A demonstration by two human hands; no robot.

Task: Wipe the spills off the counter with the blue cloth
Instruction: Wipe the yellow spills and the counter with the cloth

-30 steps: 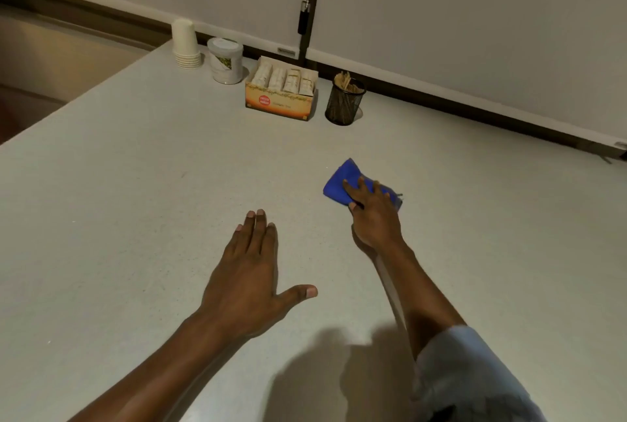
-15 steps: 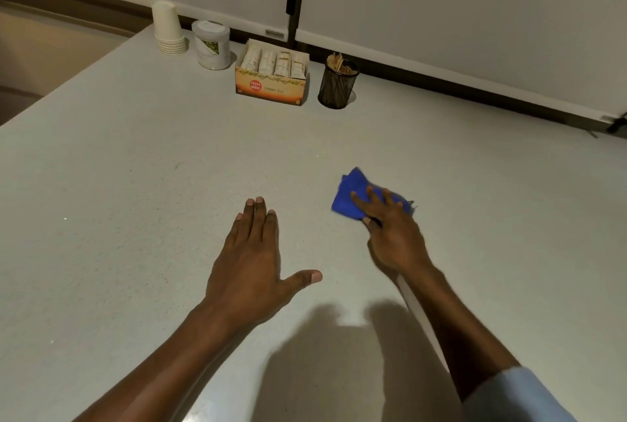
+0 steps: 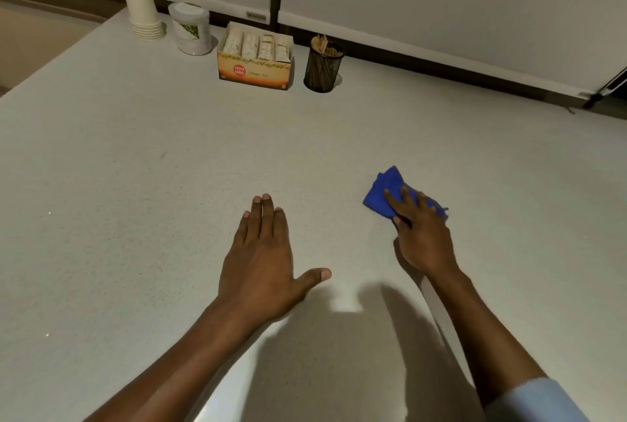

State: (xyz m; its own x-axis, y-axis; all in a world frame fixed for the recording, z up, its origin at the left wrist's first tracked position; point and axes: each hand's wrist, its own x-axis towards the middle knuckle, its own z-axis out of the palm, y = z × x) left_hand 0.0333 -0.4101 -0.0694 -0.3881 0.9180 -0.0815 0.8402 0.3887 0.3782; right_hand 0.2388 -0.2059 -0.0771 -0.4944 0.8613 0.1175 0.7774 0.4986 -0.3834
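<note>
I have the right hand (image 3: 422, 235) pressed palm-down on the bunched blue cloth (image 3: 381, 192), fingers spread over it and pinning it to the counter (image 3: 135, 184), at about two o'clock from the left hand (image 3: 259, 258), which lies flat and empty on the surface with fingers together and thumb out. I cannot make out any wet patch near the cloth, so my worry is that I wipe blind and miss the spills, or only smear them, since the cloth is wadded and little of it touches the surface. At twelve o'clock, well apart, stand the tea box (image 3: 254, 70), the mesh cup (image 3: 322, 68), the jar (image 3: 190, 29) and the paper cups (image 3: 144, 12); a long stroke that way could knock them
</note>
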